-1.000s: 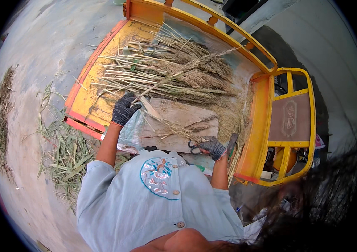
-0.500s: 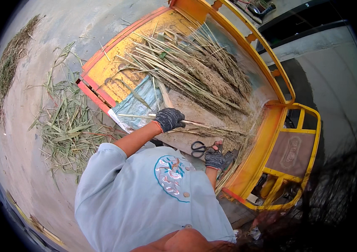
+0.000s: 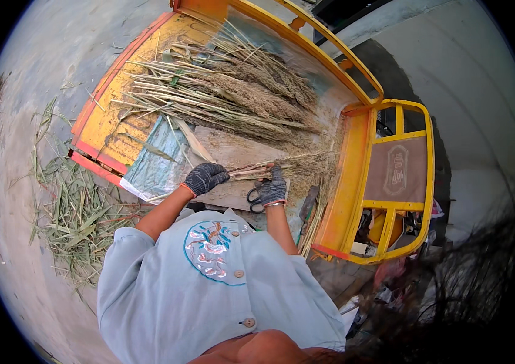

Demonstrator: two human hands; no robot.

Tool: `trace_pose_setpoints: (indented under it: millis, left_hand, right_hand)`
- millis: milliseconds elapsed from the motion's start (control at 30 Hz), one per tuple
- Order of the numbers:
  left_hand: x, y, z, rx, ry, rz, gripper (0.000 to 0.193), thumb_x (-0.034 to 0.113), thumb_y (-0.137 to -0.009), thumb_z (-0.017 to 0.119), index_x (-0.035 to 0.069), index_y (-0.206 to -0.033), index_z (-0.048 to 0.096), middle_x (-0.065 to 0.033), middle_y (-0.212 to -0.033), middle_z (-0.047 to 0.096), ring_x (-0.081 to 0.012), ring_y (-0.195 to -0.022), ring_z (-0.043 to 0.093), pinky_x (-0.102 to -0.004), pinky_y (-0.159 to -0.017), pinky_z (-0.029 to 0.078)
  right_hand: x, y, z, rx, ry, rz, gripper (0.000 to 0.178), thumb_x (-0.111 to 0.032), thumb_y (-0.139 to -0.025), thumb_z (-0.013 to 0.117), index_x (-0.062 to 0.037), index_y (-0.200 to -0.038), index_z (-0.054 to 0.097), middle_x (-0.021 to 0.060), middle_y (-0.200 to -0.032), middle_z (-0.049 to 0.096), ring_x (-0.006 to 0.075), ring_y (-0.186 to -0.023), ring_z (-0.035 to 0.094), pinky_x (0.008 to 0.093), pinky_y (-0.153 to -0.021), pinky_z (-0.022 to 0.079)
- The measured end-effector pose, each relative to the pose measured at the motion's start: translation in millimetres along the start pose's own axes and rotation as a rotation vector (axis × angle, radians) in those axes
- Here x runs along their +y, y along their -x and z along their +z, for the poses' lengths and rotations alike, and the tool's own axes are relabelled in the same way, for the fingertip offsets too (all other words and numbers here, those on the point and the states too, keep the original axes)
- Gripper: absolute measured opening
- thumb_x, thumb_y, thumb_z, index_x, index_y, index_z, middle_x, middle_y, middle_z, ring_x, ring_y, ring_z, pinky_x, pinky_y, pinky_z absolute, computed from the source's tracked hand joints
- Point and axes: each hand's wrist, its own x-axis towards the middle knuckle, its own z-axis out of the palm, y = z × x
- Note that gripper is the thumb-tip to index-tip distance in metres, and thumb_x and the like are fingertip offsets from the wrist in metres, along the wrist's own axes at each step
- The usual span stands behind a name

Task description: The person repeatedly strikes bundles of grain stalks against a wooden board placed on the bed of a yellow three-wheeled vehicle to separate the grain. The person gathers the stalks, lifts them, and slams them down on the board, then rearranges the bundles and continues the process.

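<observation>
Above the near edge of the yellow cart bed (image 3: 125,79), a small bunch of stalks (image 3: 242,174) is held by 2 gloved hands. The stalk ends are gripped by the left hand (image 3: 207,179), its fingers curled closed around them. Farther along, the bunch is met by the right hand (image 3: 272,187), its fingers partly bent; how firmly they are closed cannot be told. The seed heads (image 3: 313,160) are pointed toward the bed's right edge.

Beneath the bunch, a flat board (image 3: 233,145) is set near the middle of the near edge. Black scissor handles (image 3: 254,200) are seen just left of the right hand; the blades are hidden. The bed's middle, toward the far edge, is covered by a larger pile of stalks (image 3: 227,91), with cut ends turned to the red-trimmed left edge. By the near left corner, a blue sheet (image 3: 159,161) is spread. Outside that corner, the ground is littered with green leaves (image 3: 81,224).
</observation>
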Motion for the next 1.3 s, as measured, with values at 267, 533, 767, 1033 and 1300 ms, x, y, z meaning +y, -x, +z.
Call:
trace_pose_setpoints:
  millis: [267,533,767,1033,1300]
  left_hand:
    - [-6.8,3.3,-16.2,-0.176,0.274,-0.249,0.016,0.016,-0.075,0.062,0.000,-0.075,0.060,-0.0066,-0.064,0.058,-0.0108,-0.061,0.049,-0.0285,-0.060,0.043]
    - [-26.4,4.3,-51.7,-0.322,0.397,-0.450,0.011,0.015,-0.073,0.066,0.005,-0.075,0.062,-0.0006,-0.061,0.057,-0.0067,-0.055,0.051,-0.0217,-0.050,0.044]
    - [-2.5,-23.9,-21.6,-0.425,0.605,-0.518,0.012,0.017,-0.078,0.062,0.006,-0.080,0.061,0.0000,-0.062,0.056,-0.0073,-0.053,0.051,-0.0221,-0.049,0.043]
    - [-16.6,-33.7,-5.0,-0.215,0.467,-0.451,0.016,0.019,-0.074,0.064,0.006,-0.072,0.055,-0.0025,-0.055,0.050,-0.0106,-0.050,0.050,-0.0262,-0.048,0.040]
    - [-7.7,-37.4,-2.9,-0.021,0.003,-0.086,0.023,0.022,-0.070,0.066,0.002,-0.075,0.056,-0.0115,-0.058,0.054,-0.0204,-0.054,0.052,-0.0333,-0.054,0.042]
  right_hand:
    - [-10.1,-36.3,-41.0,-0.124,-0.135,-0.039,0.018,-0.028,-0.078,0.060,-0.0106,-0.082,0.058,0.0006,-0.065,0.052,0.0146,-0.053,0.048,0.0290,-0.046,0.039]
    - [-11.0,-43.5,-31.9,0.147,-0.138,-0.096,0.024,-0.019,-0.075,0.061,-0.0088,-0.096,0.056,0.0088,-0.094,0.058,0.0238,-0.085,0.054,0.0414,-0.075,0.045]
    - [29.1,-89.8,-69.0,-0.039,0.280,-0.223,0.025,-0.015,-0.082,0.051,-0.0061,-0.105,0.054,0.0060,-0.100,0.057,0.0215,-0.089,0.053,0.0359,-0.076,0.043]
    - [7.9,-75.4,-29.7,0.021,0.488,-0.059,0.016,-0.023,-0.077,0.056,-0.0077,-0.084,0.054,0.0054,-0.075,0.056,0.0188,-0.070,0.051,0.0325,-0.064,0.041]
    - [26.8,-107.0,-55.8,0.144,0.191,-0.025,0.022,-0.029,-0.078,0.059,-0.0089,-0.077,0.050,0.0036,-0.065,0.049,0.0179,-0.060,0.042,0.0312,-0.060,0.038]
